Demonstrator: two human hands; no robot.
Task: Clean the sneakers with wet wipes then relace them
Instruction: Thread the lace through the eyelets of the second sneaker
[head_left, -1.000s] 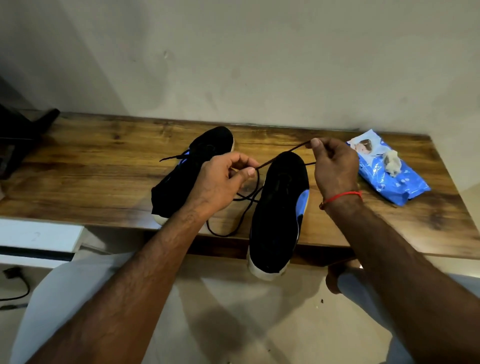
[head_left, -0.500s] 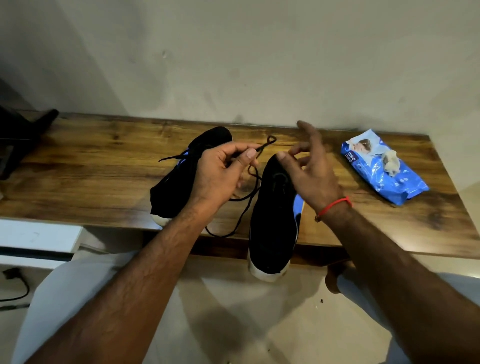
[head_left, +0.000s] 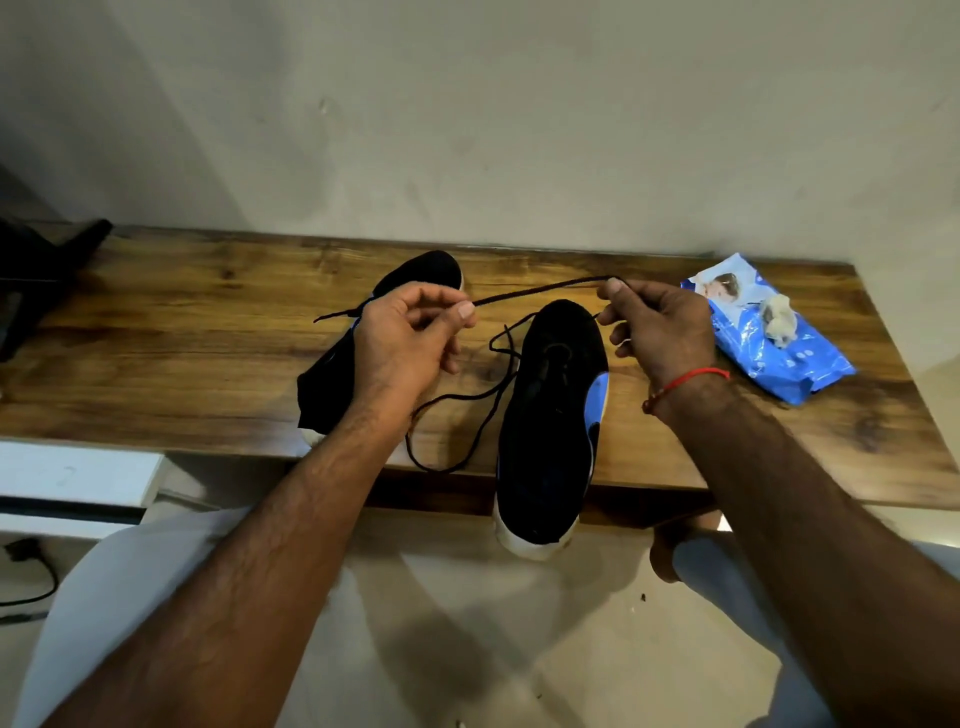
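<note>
Pinching the lace (head_left: 540, 292) taut between left hand (head_left: 402, 345) and right hand (head_left: 660, 332), above the right sneaker (head_left: 553, 410) at the table's (head_left: 182, 374) near edge. Best to even both ends before threading the far eyelets, avoiding twists.

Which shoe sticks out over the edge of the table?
The right shoe, the one with the blue patch on its side. Its white sole end hangs past the table edge, while the left shoe, partly behind the left hand, lies on the wood.
</note>
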